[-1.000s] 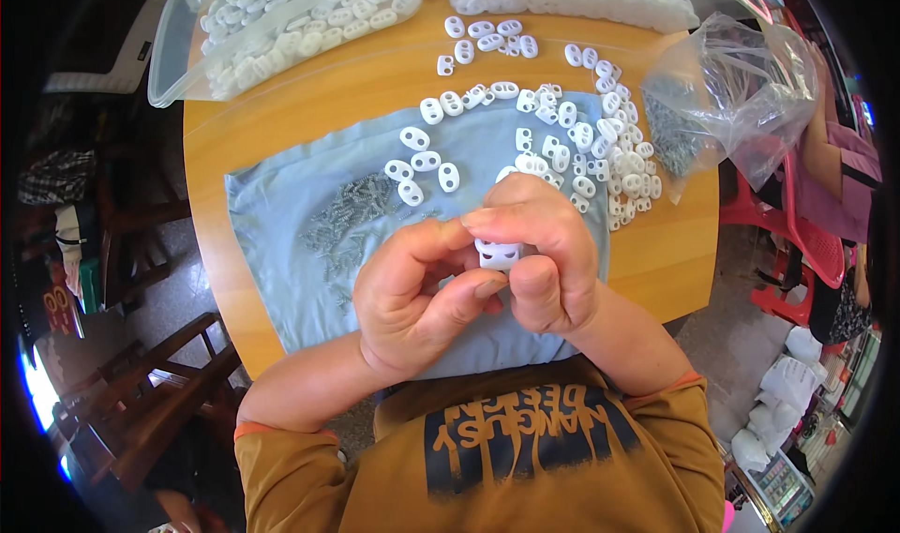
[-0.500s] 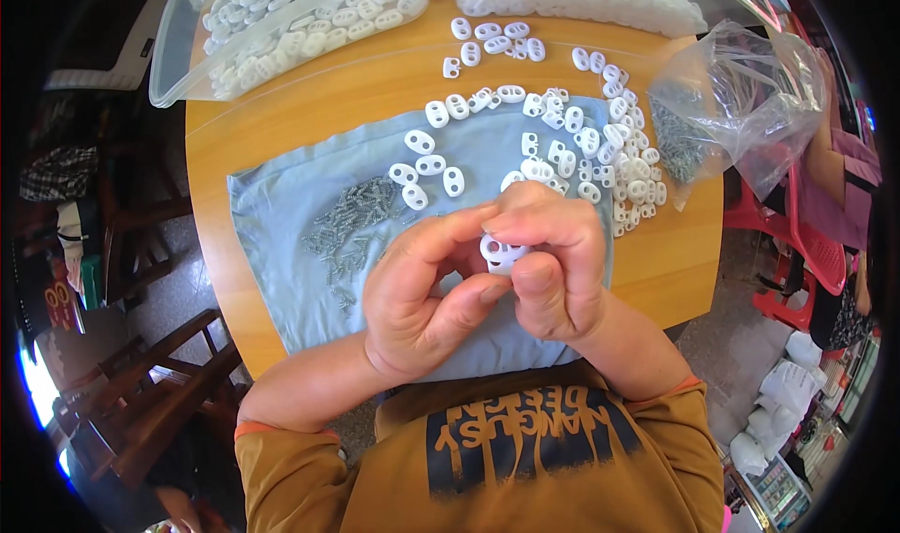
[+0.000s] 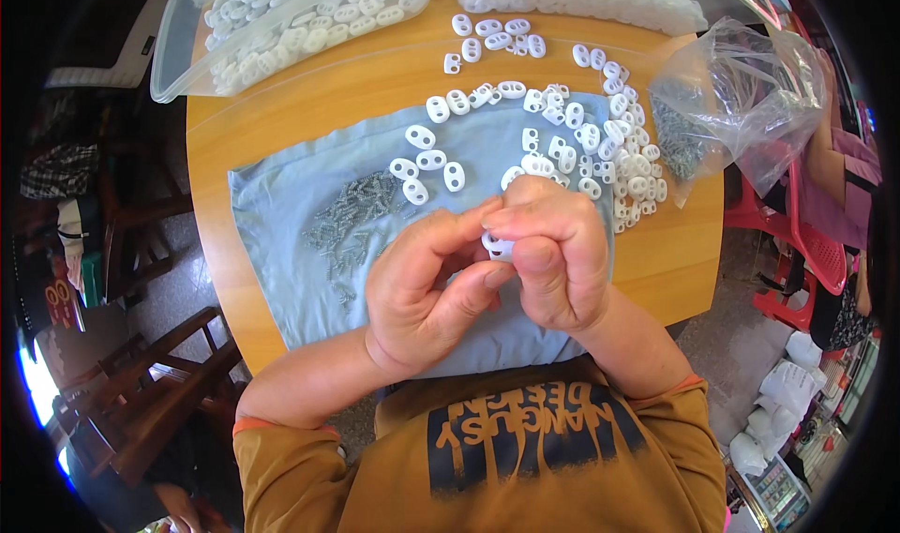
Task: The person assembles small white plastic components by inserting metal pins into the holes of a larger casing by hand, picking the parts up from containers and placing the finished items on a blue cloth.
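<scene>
- White plastic is nearly all you can see of the toggle [image 3: 496, 246]: only a small edge shows between your fingers, so its long axis and which way it points cannot be told.
- Your right hand [image 3: 553, 256] curls over it from the right, thumb and forefinger pinched on it; the palm hides the rest of the piece.
- Your left hand [image 3: 427, 285] meets it from the left, fingertips pressed to the same piece, so both hands are closed together on the toggle, above the cloth [image 3: 281, 205].
- Whether a spring sits inside the toggle is hidden.
- Loose toggles [image 3: 600, 144] lie scattered just beyond your knuckles, flat on the cloth and table [image 3: 309, 97], turned every which way.
- Small metal springs [image 3: 352, 219] lie in a heap on the cloth, left of your hands and apart from them.
- At the far edge, a clear tub [image 3: 281, 22] of white parts is cut off by the frame.
- Right of the table, a clear bag [image 3: 741, 102] holds more grey springs, blurred through the plastic.
</scene>
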`<act>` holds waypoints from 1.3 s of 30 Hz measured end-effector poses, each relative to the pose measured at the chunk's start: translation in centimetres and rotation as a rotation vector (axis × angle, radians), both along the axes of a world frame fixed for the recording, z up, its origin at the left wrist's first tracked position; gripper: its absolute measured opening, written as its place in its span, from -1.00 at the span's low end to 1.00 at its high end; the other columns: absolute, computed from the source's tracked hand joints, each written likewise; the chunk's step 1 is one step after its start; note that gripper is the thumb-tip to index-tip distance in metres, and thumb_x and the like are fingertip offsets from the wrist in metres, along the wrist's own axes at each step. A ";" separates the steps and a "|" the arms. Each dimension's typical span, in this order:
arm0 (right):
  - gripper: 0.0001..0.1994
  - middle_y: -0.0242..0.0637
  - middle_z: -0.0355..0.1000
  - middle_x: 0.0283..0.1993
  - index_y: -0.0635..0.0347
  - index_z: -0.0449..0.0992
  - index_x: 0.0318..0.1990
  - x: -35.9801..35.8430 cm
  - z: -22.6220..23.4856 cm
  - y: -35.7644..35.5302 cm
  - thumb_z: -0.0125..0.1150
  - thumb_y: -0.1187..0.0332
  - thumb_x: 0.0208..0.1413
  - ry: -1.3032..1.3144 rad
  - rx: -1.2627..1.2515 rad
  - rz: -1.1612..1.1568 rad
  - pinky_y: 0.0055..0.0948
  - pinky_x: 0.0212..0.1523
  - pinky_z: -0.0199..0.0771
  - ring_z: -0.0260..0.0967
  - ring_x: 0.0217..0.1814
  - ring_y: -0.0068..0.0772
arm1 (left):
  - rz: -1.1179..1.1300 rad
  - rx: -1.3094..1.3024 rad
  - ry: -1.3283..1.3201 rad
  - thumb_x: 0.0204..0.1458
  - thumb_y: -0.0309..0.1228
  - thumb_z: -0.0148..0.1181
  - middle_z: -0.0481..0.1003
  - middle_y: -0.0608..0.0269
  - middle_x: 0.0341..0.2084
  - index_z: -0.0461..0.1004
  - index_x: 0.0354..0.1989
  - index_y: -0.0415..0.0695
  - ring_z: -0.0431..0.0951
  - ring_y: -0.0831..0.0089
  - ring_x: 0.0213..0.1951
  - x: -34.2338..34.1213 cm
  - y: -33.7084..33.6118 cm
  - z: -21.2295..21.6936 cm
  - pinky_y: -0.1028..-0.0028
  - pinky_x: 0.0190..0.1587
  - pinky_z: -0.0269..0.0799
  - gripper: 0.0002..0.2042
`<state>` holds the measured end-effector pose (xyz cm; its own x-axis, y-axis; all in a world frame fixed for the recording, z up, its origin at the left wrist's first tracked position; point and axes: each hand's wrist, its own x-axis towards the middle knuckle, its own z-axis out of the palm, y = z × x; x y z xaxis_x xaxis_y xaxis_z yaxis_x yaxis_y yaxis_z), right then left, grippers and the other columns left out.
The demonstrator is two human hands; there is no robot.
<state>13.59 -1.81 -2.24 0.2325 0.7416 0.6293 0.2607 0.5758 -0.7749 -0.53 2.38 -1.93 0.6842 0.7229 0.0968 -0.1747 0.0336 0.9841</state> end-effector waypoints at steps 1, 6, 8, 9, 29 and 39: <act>-0.92 -0.30 0.31 -0.49 0.21 0.32 -0.25 0.0 -0.1 -0.1 0.01 0.46 0.11 -0.010 -0.010 0.010 -0.43 -0.58 0.24 0.23 -0.59 -0.35 | 0.006 0.009 -0.029 0.00 -0.46 0.17 0.39 0.30 -0.51 0.34 0.00 -0.26 0.42 0.61 -0.56 0.1 -0.1 -0.1 0.64 -0.51 0.32 -0.63; -0.93 -0.33 0.31 -0.50 0.19 0.33 -0.27 0.1 0.0 -0.4 0.03 0.44 0.11 -0.057 -0.032 0.007 -0.42 -0.57 0.25 0.23 -0.60 -0.33 | 0.008 0.002 -0.062 0.02 -0.48 0.14 0.39 0.30 -0.52 0.34 -0.01 -0.27 0.42 0.62 -0.59 0.1 -0.3 0.0 0.65 -0.55 0.30 -0.66; -0.93 -0.34 0.32 -0.49 0.18 0.33 -0.28 0.1 -0.1 -0.4 0.04 0.43 0.11 -0.065 -0.023 0.003 -0.41 -0.58 0.26 0.24 -0.60 -0.34 | 0.006 0.023 -0.056 0.02 -0.48 0.14 0.39 0.30 -0.52 0.34 -0.01 -0.27 0.42 0.62 -0.59 0.1 -0.4 0.0 0.64 -0.55 0.30 -0.66; -0.93 -0.34 0.32 -0.49 0.18 0.33 -0.28 0.1 -0.1 -0.5 0.04 0.43 0.11 -0.064 -0.024 0.003 -0.41 -0.58 0.26 0.24 -0.60 -0.34 | 0.010 0.009 -0.051 0.02 -0.48 0.14 0.39 0.29 -0.52 0.34 -0.02 -0.28 0.42 0.62 -0.60 0.1 -0.5 0.0 0.64 -0.56 0.30 -0.67; -0.86 -0.31 0.31 -0.53 0.20 0.34 -0.21 -0.1 -0.5 0.0 0.03 0.37 0.12 -0.096 0.123 -0.022 -0.39 -0.58 0.20 0.22 -0.61 -0.31 | 0.027 0.174 -0.117 -0.01 -0.53 0.15 0.42 0.19 -0.49 0.33 -0.07 -0.30 0.43 0.51 -0.53 0.1 -0.3 -0.1 0.58 -0.51 0.30 -0.69; -0.82 -0.28 0.36 -0.47 0.25 0.36 -0.17 0.2 0.0 0.3 0.03 0.39 0.10 -0.111 0.149 -0.060 -0.40 -0.56 0.26 0.27 -0.58 -0.29 | 0.026 0.054 -0.124 -0.01 -0.60 0.11 0.43 0.19 -0.42 0.29 -0.04 -0.25 0.43 0.51 -0.48 0.4 -0.4 0.3 0.57 -0.47 0.36 -0.68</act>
<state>13.82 -1.55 -2.25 0.1969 0.6250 0.7554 0.3768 0.6631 -0.6468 -0.12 1.95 -1.65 0.6459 0.7314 0.2190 -0.2954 -0.0250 0.9550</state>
